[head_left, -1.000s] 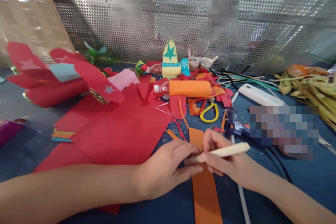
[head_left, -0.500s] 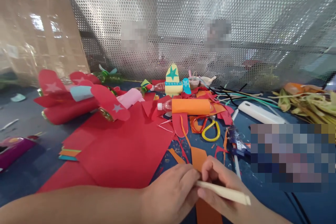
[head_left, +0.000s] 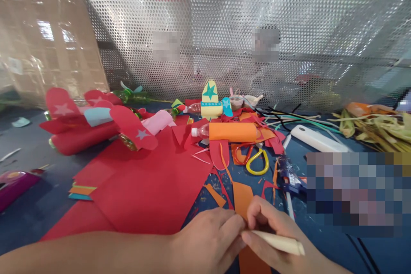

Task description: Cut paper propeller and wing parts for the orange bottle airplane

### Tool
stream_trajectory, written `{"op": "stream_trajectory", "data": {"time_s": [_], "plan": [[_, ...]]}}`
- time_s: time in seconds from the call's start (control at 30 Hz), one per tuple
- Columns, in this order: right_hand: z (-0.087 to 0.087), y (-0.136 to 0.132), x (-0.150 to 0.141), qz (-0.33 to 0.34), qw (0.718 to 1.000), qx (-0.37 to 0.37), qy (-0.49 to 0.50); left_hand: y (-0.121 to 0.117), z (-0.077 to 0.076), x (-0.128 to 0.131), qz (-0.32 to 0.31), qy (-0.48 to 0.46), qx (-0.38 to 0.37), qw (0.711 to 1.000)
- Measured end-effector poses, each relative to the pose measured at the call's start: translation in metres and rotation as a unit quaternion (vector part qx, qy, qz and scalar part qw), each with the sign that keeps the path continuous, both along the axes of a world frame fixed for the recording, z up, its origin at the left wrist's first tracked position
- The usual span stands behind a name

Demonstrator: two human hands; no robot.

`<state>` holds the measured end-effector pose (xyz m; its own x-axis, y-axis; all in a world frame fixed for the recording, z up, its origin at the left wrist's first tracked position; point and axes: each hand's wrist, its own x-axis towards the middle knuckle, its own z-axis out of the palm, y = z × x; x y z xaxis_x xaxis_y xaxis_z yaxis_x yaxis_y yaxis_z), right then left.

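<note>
Blue bench (head_left: 337, 244) carries everything; red sheets (head_left: 141, 184) overlap on its left side, w/ the left forearm (head_left: 96, 251) lying across in front of them. Left hand (head_left: 212, 233) and right hand (head_left: 282, 222) meet low in view over an orange strip (head_left: 242, 197), which shows both beyond and below them. Orange-wrapped bottle (head_left: 233, 131) lies on its side farther off, white cap to the left, scissors (head_left: 257, 173) just this side of it. Cream pen (head_left: 281, 242) is in the right hand, above the strip: right fingers (head_left: 261, 205) pinch the barrel, blunt end out to the right. Its front end is hidden btwn the hands, so can't tell if it's capped or touches paper. Left fingers (head_left: 236, 222) curl in beside the right ones; can't tell if they grip pen, strip or nothing. For pen work here, strip prob. wants to be flat and pinned: best if the left fingers press it nr the pen's front end w/o crowding it, b/c thin paper likely skates or buckles under a push. Light, even pressure shd do. Sheets look loose, so too much forearm weight cd drag them. Orange scrap (head_left: 215, 195), just beyond the left hand, is best kept out from under the strip, as it'd poss. make a bump.
</note>
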<state>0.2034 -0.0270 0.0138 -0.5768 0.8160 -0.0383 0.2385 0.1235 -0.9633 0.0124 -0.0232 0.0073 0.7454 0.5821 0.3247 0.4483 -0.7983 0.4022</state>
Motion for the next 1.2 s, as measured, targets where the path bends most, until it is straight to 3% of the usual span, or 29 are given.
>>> {"op": "stream_trajectory", "data": {"time_s": [0.13,0.27,0.37,0.5,0.57,0.63,0.73,0.87,1.2], "plan": [[0.006,0.0,-0.001,-0.006,1.0,-0.006,-0.001,0.001,-0.001,0.001,-0.01,-0.008,0.008,1.0],[0.0,0.0,-0.002,0.004,0.999,0.017,0.03,0.002,0.001,0.001,-0.021,-0.023,-0.011,0.999],[-0.001,-0.005,0.002,-0.028,0.998,0.024,0.043,0.001,0.004,0.0,-0.017,-0.057,-0.036,0.998],[0.011,-0.001,0.016,-0.156,0.976,-0.024,0.147,0.002,0.006,-0.001,0.048,-0.074,-0.04,0.995],[0.015,0.008,0.023,-0.279,0.936,-0.004,0.213,0.003,0.006,-0.001,0.06,-0.051,-0.019,0.997],[0.016,0.02,0.028,-0.354,0.911,0.009,0.212,0.003,0.004,0.0,0.043,-0.034,0.011,0.998],[0.01,0.03,0.027,-0.318,0.937,0.0,0.146,0.002,0.002,0.001,0.01,-0.011,0.043,0.999],[0.002,0.03,0.02,-0.247,0.968,0.005,0.048,-0.002,0.0,0.001,0.025,0.037,0.089,0.995],[-0.007,0.036,0.021,-0.244,0.969,0.039,-0.007,-0.004,-0.001,0.004,0.013,0.084,0.094,0.992]]}}
